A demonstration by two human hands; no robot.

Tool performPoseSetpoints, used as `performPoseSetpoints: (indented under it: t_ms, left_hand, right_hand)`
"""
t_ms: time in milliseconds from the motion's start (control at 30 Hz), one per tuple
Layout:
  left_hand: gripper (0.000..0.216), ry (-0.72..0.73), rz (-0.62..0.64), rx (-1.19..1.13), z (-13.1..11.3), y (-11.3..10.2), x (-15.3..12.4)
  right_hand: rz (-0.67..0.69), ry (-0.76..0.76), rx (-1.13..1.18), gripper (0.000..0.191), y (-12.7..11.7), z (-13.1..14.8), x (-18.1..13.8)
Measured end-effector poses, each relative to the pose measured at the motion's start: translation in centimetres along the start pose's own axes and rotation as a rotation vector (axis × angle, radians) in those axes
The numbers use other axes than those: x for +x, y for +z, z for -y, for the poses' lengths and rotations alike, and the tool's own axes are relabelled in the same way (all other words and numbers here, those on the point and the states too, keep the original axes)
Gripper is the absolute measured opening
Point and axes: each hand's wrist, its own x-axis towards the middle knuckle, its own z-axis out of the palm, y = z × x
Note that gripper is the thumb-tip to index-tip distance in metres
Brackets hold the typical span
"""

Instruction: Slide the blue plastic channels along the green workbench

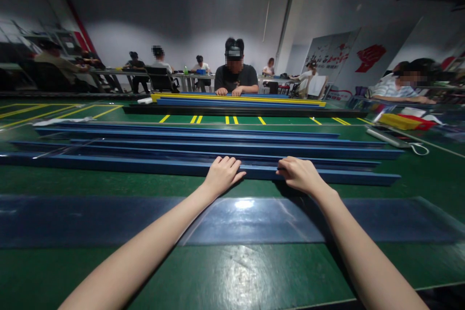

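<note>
My left hand (pixel 224 175) is closed over the nearest long blue channel strip (pixel 145 164), fingers over its upper edge and thumb toward me. A short way to the right, my right hand (pixel 298 173) grips the same strip with curled fingers; the fingertips are partly hidden. More long blue channel strips (pixel 236 144) lie roughly parallel just behind it. Between my arms and the strips, a long clear plastic sheet (pixel 240 225) lies flat on the green table (pixel 232 271).
Across the table a person (pixel 236 75) rests both hands by stacked yellow strips (pixel 236 100), with a black strip (pixel 232 110) in front. A white bar-shaped object with a cord loop (pixel 388 136) lies to the right, near yellow and red material (pixel 403 121). Other people sit farther back.
</note>
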Motion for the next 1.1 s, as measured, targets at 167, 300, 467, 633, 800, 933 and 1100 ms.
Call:
performPoseSetpoints:
  t_ms: [167, 300, 467, 633, 800, 933, 1100]
  left_hand:
    - [0.033, -0.009, -0.007, 0.035, 0.0, 0.0, 0.0]
    - [0.034, -0.005, -0.018, 0.041, 0.0, 0.1, 0.0]
    - [0.034, -0.002, -0.022, 0.046, 0.0, 0.1, 0.0]
    - [0.034, -0.008, -0.023, 0.053, 0.0, 0.0, -0.1]
    - [0.033, -0.016, -0.023, 0.063, 0.0, 0.1, 0.0]
    - [0.034, -0.013, -0.034, 0.067, 0.0, 0.1, -0.1]
    - [0.035, -0.018, -0.039, 0.066, 0.0, 0.1, -0.1]
  right_hand:
    - [-0.027, -0.021, -0.002, 0.015, 0.1, 0.2, -0.1]
    - [-0.036, -0.046, -0.006, 0.017, 0.0, 0.3, 0.0]
    - [-0.056, -0.068, -0.015, 0.02, 0.0, 0.6, -0.1]
    - [-0.087, -0.073, -0.02, 0.029, 0.6, 0.7, 0.1]
    - [-0.109, -0.082, -0.023, 0.029, 1.1, 0.6, 0.2]
    - [-0.106, -0.083, -0.005, 0.025, 0.9, 0.6, 0.2]
    - [-0.109, -0.085, 0.009, 0.024, 0.8, 0.7, 0.2]
